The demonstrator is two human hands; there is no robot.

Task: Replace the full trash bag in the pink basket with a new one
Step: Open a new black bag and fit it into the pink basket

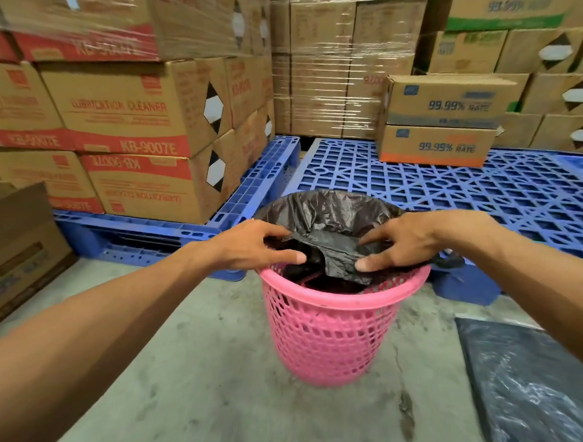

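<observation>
A pink lattice basket [334, 334] stands on the concrete floor in front of me. A black trash bag [330, 215] sits in it, its far edge rising above the rim. My left hand [255, 241] pinches the bag's near edge over the left rim, thumb below, fingers on top. My right hand [400, 241] pinches the same folded edge at the right rim. A flat dark plastic bag [539, 386] lies on the floor at the lower right.
Blue plastic pallets [452, 190] lie behind the basket and to its left. Stacked cardboard boxes [134, 128] fill the left, back and right. A brown carton [15, 244] stands at the far left. Bare concrete floor [190, 380] surrounds the basket.
</observation>
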